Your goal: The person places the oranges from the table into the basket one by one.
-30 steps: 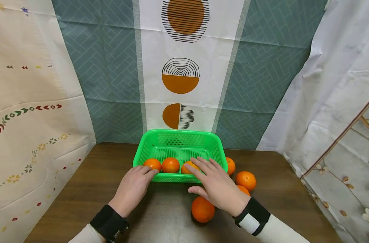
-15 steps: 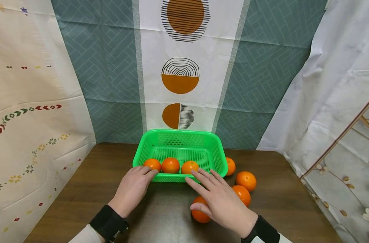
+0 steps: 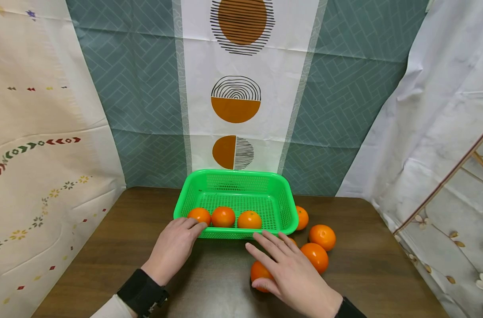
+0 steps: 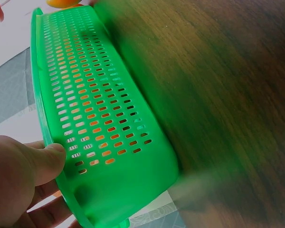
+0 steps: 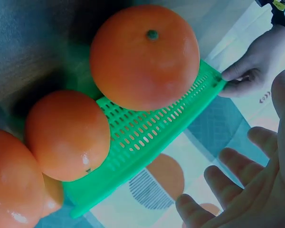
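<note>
A green perforated plastic basket [image 3: 235, 234] stands on the table, with three oranges [image 3: 223, 217] in a row along its near side. My left hand [image 3: 177, 243] grips the near left part of its rim. In the left wrist view the thumb [image 4: 52, 159] lies on the outer wall and the fingers reach inside. My right hand [image 3: 291, 269] hovers with spread fingers over loose oranges, holding nothing. One large orange [image 3: 259, 274] sits partly hidden beneath it. The right wrist view shows that orange [image 5: 145, 59] close up, beside the extended fingers.
More oranges lie right of the basket, among them one at its right wall [image 3: 302, 217], one farther right [image 3: 322, 237] and one beside my right hand [image 3: 315, 257]. Another peeks out behind the right fingers. A patterned cloth [image 3: 146, 110] hangs behind the brown table [image 3: 106, 247].
My right hand has drawn back from over the basket toward the near side, uncovering the rightmost orange in it and passing over the loose ones. The left hand stays on the rim.
</note>
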The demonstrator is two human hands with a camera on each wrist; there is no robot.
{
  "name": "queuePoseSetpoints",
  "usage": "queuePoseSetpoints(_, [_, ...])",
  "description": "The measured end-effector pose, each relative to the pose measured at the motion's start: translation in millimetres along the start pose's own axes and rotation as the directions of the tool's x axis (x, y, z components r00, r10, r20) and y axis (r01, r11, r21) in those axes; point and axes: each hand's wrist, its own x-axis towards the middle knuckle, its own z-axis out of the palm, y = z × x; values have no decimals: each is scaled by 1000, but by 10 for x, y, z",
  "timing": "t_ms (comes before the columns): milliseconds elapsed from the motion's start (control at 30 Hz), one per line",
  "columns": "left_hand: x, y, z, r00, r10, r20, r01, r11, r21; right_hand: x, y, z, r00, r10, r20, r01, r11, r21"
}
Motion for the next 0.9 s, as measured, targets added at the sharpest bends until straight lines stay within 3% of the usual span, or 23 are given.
queuePoseSetpoints(900, [-12,2,10,1000,-1,-11,1,1000,1,-120,29,279,999,-13,37,13,1000,-23])
